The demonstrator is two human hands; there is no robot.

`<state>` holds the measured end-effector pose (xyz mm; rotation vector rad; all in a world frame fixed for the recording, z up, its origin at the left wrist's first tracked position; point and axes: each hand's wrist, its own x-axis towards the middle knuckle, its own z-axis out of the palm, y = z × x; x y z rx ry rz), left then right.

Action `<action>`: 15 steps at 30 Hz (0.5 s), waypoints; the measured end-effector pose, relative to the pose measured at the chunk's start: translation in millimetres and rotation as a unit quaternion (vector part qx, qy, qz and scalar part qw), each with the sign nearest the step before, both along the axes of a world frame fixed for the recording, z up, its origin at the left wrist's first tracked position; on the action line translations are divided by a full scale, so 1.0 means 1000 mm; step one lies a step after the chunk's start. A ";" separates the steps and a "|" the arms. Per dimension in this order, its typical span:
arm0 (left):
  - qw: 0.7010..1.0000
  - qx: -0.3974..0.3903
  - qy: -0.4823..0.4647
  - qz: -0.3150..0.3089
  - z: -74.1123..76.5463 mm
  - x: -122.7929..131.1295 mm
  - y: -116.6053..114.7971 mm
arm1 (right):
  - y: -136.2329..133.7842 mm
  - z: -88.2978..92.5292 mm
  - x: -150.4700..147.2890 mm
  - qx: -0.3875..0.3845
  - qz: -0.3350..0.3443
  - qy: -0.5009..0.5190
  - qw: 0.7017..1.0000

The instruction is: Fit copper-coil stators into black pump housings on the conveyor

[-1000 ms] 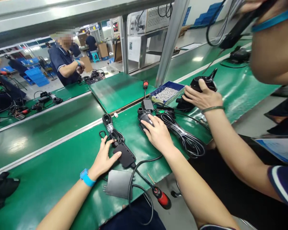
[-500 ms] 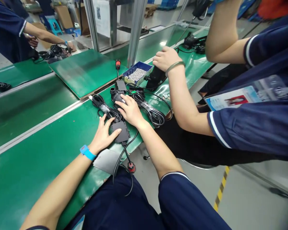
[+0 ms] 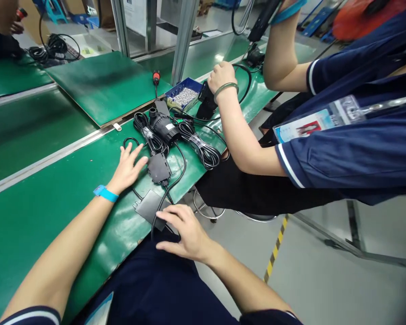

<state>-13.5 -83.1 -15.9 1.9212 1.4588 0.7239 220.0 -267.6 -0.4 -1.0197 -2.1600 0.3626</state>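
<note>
My left hand (image 3: 126, 167) lies flat with fingers spread on the green bench, just left of a small black box (image 3: 158, 168) with a cable. My right hand (image 3: 182, 232) is near my lap at the bench edge, fingers curled round the black cable (image 3: 174, 178) beside a dark flat plate (image 3: 149, 205). A black pump body (image 3: 163, 126) lies farther back between two coiled black cable bundles (image 3: 203, 149).
A co-worker on the right grips a black part (image 3: 205, 103) with one hand (image 3: 221, 76). A blue tray of screws (image 3: 183, 94) and a red-capped tool (image 3: 156, 77) stand behind the pump. A raised green board (image 3: 101, 85) lies at the back. Yellow-striped floor is at right.
My right hand left the pump and came back to the bench edge, onto the cable. My left hand slid off the black box to its left. The view swung right.
</note>
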 end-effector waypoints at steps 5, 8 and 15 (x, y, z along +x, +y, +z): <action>0.997 0.029 -0.014 0.068 0.000 -0.053 -0.036 | 0.003 -0.017 -0.017 0.047 -0.052 -0.009 0.997; 1.000 0.011 0.008 0.021 0.005 -0.086 -0.074 | 0.013 -0.011 -0.021 0.042 -0.074 -0.044 0.995; 0.980 0.007 0.185 -0.069 0.018 -0.141 -0.181 | 0.040 0.014 0.026 0.132 -0.038 -0.232 0.963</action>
